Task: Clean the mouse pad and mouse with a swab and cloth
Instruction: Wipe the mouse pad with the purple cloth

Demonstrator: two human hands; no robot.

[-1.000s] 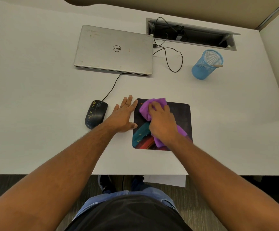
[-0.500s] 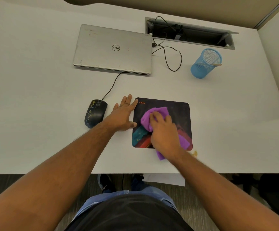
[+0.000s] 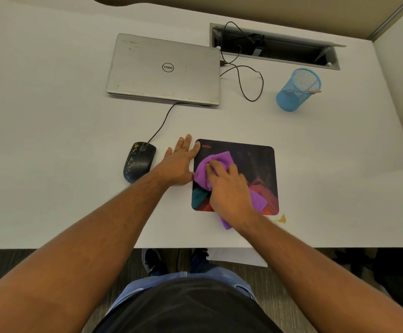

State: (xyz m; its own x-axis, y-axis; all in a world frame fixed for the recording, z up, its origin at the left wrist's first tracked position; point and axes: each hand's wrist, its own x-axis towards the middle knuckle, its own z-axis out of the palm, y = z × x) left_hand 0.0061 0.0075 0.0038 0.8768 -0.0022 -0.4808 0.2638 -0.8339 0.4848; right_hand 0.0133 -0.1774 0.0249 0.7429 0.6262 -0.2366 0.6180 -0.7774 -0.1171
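Your left hand [image 3: 180,162] lies flat against the mouse pad [image 3: 253,164] edge, likely pinning it, while your right hand [image 3: 229,188] presses the bunched purple cloth [image 3: 216,162] onto it; the mouse [image 3: 139,162] waits left.

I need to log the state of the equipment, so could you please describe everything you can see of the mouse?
The mouse is a dark, wired one with a glossy plastic-looking shell, smeared with yellowish marks along its left side. It lies flat on the white desk, left of the mouse pad and apart from it. Its thin black cable runs up to the closed silver laptop. Neither hand touches it.
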